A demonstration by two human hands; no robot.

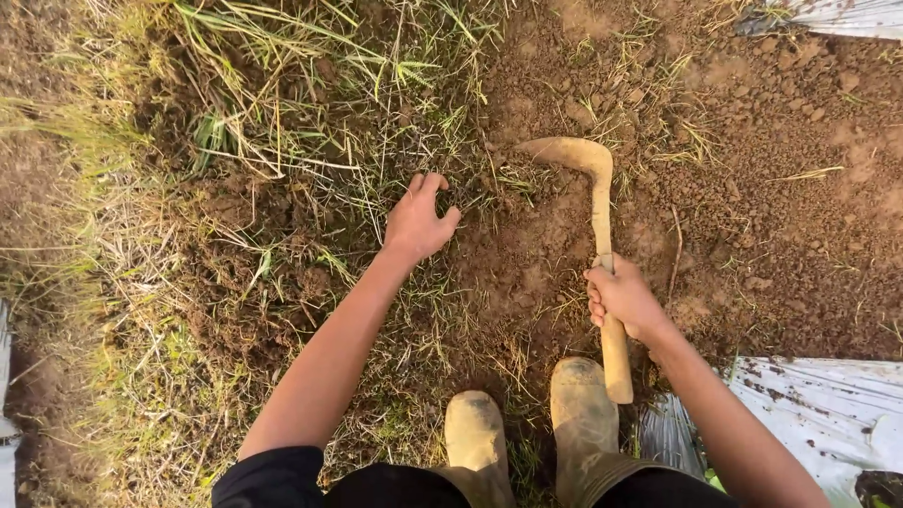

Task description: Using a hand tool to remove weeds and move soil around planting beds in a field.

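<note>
- While the right hand [623,299] is wrapped tight around the wooden handle of a sickle [599,235], right of the frame's centre, the curved blade points up and left, its tip lying on bare brown soil [752,169].
- Near the centre, the left hand [419,221] reaches forward with fingers curled down into a clump of grass [310,122]; whether it grips any stalks, I cannot tell.
- At the lower middle stand two muddy boots [527,433], just beside the handle's end.
- Silver plastic sheeting [818,414] lies in the lower right corner, and another strip shows at the upper right.
</note>
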